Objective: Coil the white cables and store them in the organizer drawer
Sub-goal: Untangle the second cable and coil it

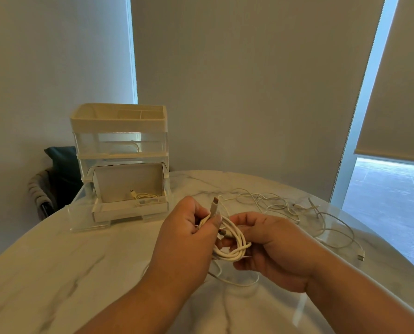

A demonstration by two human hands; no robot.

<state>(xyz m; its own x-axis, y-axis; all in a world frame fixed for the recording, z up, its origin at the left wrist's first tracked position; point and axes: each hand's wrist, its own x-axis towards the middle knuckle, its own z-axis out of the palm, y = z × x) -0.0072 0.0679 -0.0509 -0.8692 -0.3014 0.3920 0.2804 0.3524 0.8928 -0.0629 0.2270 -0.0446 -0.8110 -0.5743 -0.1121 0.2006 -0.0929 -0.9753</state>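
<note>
My left hand (185,227) pinches the plug end of a white cable, with the plug (215,205) sticking up above my thumb. My right hand (273,247) holds the coiled loops of that same cable (235,248) between its fingers. A loose tail of it hangs down to the table below my hands. Several more white cables (285,208) lie tangled on the marble table to the right. The organizer (119,145) stands at the back left with its bottom drawer (129,209) pulled open, and a coiled cable (143,197) lies inside it.
The round marble table (56,273) curves away on the left and right. A dark chair (54,179) with a cushion stands behind the organizer. Blinds and a window fill the right side.
</note>
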